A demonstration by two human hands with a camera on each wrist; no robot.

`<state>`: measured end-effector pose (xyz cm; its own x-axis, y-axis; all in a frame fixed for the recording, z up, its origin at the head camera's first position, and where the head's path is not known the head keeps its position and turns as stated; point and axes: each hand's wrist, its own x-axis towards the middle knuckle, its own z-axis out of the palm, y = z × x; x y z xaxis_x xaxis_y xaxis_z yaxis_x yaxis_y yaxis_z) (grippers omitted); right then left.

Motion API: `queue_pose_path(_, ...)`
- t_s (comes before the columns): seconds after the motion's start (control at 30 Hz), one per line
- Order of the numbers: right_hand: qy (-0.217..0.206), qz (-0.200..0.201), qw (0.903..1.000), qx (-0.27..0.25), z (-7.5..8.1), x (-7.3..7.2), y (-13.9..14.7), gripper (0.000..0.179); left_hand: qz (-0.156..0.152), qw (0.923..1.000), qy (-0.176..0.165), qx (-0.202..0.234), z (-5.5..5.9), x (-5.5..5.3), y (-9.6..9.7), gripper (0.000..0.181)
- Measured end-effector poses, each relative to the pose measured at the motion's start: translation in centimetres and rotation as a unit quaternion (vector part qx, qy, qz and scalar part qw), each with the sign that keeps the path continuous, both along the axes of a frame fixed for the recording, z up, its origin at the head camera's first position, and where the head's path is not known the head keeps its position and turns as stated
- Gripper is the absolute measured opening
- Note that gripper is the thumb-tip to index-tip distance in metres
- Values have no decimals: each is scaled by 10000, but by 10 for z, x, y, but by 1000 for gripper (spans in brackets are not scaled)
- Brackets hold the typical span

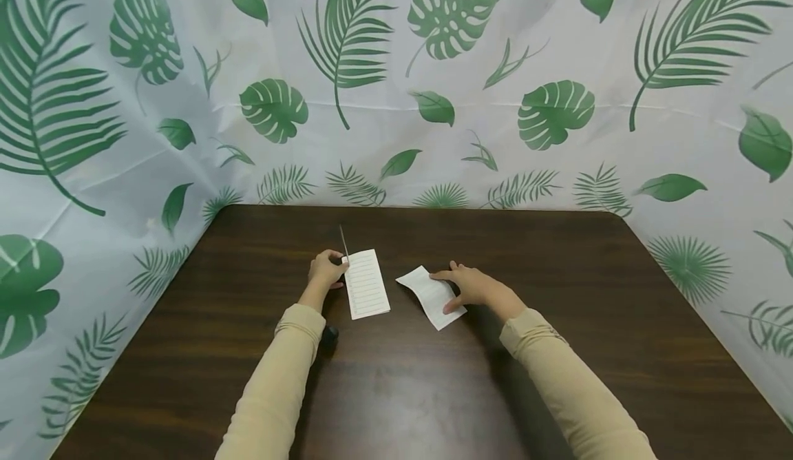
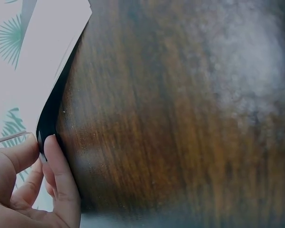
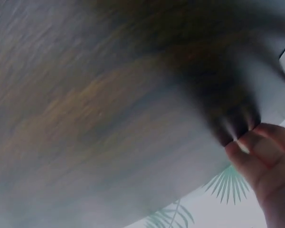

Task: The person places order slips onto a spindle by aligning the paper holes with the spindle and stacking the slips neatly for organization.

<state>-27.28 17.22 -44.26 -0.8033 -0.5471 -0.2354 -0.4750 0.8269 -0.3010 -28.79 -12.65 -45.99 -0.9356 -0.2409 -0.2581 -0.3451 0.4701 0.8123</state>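
Observation:
My left hand (image 1: 327, 269) pinches a small lined notepad (image 1: 367, 288) at its upper left corner, tilting it over the table. In the left wrist view, thumb and fingertips hold its white pages (image 2: 54, 42) together with a black backing (image 2: 50, 111). A thin strip (image 1: 343, 239) sticks up from the pinched corner. To the right lies a loose, slightly curled white sheet (image 1: 429, 295). Over its right side is my right hand (image 1: 473, 286), thumb and forefinger spread apart across the paper. Its other fingertips (image 3: 232, 145) reach down to the tabletop in the right wrist view.
The dark wood table (image 1: 396, 377) has rounded far corners. Behind it and to the sides hangs a white curtain (image 1: 384, 129) with green leaf prints. A small black object (image 1: 330, 337) shows beside the left sleeve.

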Motion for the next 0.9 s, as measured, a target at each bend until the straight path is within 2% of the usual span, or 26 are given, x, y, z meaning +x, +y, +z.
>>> queue_pose_path(0.17, 879, -289, 9953, -282, -6, -4, -5, 52, 42, 10000, 0, -4, -2, 1, -1, 31)
queue_pose_path(0.33, 1196, -865, 9878, -489, -7, -8, -8, 47, 54, 10000, 44, 25, -3, -1, 1, 31)
queue_pose_path(0.47, 955, -1198, 9856, -720, -5, -11, -8, 54, 95, 9999, 92, -25, -3, -2, 3, 30)
queue_pose_path(0.6, 361, -1526, 9811, -1135, -3, -12, -8, 77, 79, 9999, 106, -64, -1, -2, 4, 30)
queue_pose_path(0.7, 9, -1463, 9786, -1445, -2, -13, -9, 93, 62, 9999, 110, -69, 2, -1, 3, 30)
queue_pose_path(0.77, -108, -1285, 9789, -1586, -2, -14, -8, 89, 53, 9999, 81, -82, 3, -1, 3, 31)
queue_pose_path(0.9, -89, -1128, 9776, -1776, -2, -16, -7, 51, 20, 9999, 38, -116, 3, -2, 3, 31)
